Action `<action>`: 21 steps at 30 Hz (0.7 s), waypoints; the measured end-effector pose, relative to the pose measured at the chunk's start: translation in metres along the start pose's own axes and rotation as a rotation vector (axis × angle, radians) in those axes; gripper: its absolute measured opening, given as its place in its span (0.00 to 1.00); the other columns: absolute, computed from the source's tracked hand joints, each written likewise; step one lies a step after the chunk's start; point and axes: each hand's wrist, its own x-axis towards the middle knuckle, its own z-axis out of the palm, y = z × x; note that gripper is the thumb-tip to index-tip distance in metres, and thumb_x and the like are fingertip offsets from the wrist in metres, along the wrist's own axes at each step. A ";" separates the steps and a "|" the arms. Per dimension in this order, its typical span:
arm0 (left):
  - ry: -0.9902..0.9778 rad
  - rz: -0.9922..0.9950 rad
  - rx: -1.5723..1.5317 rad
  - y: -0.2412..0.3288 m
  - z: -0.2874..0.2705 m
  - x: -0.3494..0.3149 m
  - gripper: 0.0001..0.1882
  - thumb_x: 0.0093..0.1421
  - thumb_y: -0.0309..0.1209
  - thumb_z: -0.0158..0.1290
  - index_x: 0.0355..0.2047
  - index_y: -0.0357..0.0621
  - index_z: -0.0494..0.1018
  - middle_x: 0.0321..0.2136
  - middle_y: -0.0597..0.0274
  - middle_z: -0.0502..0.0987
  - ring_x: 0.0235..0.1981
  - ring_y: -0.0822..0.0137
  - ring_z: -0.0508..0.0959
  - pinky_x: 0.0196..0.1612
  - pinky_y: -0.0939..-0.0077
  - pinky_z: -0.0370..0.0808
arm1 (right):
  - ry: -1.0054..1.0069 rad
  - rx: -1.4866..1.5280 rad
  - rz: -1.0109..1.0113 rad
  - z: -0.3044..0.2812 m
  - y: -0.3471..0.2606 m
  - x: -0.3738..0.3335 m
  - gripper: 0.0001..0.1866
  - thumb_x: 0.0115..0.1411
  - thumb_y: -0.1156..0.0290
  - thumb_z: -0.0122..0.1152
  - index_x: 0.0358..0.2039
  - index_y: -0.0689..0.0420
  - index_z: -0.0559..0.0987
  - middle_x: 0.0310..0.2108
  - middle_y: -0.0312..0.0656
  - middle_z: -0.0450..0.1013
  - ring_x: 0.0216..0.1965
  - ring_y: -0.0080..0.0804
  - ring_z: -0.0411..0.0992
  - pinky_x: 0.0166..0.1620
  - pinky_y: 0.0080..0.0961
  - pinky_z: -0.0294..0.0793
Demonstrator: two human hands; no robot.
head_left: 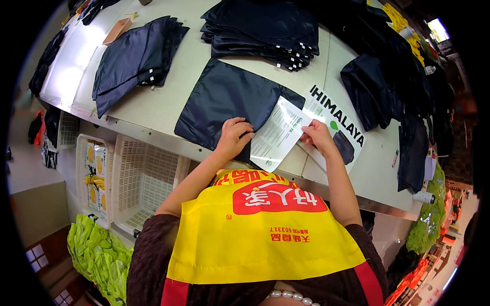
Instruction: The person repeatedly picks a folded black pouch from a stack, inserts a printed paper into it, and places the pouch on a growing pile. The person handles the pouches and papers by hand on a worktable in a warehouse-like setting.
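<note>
A flat navy fabric piece (229,97), shiny and folded like a pouch, lies on the table's near side. My left hand (236,136) is on its near right edge, fingers bent and gripping the cloth. A white printed card (279,133) lies tilted over the right end of the fabric, one side reaching beneath or against it. My right hand (317,136) pinches the card's right edge between thumb and fingers. Just beyond that hand rests another white card (329,115) with large black lettering, a green leaf mark and a picture of a dark item.
Stacks of navy fabric pieces (260,33) lie at the back, with another stack (138,58) at left. Dark fabric (365,89) is heaped at right. Below the table's left edge stand white plastic baskets (145,178), beside bright green fabric (97,252). A small roll (423,197) sits at the right corner.
</note>
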 end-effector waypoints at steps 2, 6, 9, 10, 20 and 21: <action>-0.033 -0.024 -0.043 0.005 -0.003 0.000 0.07 0.52 0.29 0.55 0.32 0.43 0.74 0.37 0.63 0.76 0.49 0.56 0.69 0.53 0.62 0.60 | -0.010 -0.090 -0.053 -0.004 -0.005 0.007 0.05 0.55 0.73 0.57 0.28 0.60 0.73 0.20 0.38 0.73 0.17 0.19 0.67 0.19 0.15 0.65; -0.128 -0.035 -0.141 0.000 -0.006 0.001 0.08 0.55 0.27 0.53 0.36 0.43 0.73 0.42 0.61 0.75 0.54 0.56 0.65 0.56 0.63 0.58 | -0.063 -0.171 -0.134 0.019 -0.027 0.032 0.06 0.56 0.71 0.56 0.32 0.61 0.74 0.23 0.38 0.74 0.19 0.21 0.68 0.22 0.16 0.68; -0.113 -0.061 -0.211 -0.003 -0.004 0.003 0.08 0.56 0.27 0.52 0.37 0.43 0.73 0.42 0.60 0.75 0.53 0.57 0.66 0.57 0.63 0.57 | -0.072 0.225 -0.140 0.069 -0.024 0.044 0.09 0.61 0.68 0.50 0.37 0.59 0.74 0.29 0.37 0.75 0.27 0.24 0.74 0.30 0.20 0.75; -0.100 -0.061 -0.193 -0.004 -0.005 0.005 0.09 0.56 0.28 0.52 0.38 0.43 0.73 0.43 0.60 0.74 0.53 0.57 0.66 0.57 0.63 0.57 | -0.096 0.374 -0.086 0.080 -0.024 0.045 0.11 0.63 0.67 0.48 0.40 0.59 0.72 0.32 0.38 0.74 0.30 0.25 0.74 0.33 0.22 0.76; -0.055 -0.023 0.306 0.011 0.007 0.013 0.22 0.57 0.41 0.51 0.52 0.51 0.70 0.50 0.56 0.69 0.52 0.58 0.64 0.57 0.60 0.53 | 0.170 -0.931 -0.411 0.106 -0.026 0.021 0.12 0.59 0.68 0.47 0.40 0.62 0.67 0.25 0.53 0.75 0.31 0.48 0.76 0.32 0.41 0.75; -0.060 -0.027 0.363 0.014 0.008 0.014 0.23 0.56 0.42 0.51 0.52 0.52 0.69 0.50 0.56 0.68 0.52 0.58 0.64 0.57 0.59 0.52 | 0.191 -0.971 -0.373 0.109 -0.029 0.021 0.12 0.58 0.67 0.48 0.38 0.62 0.67 0.26 0.54 0.75 0.31 0.51 0.76 0.33 0.42 0.74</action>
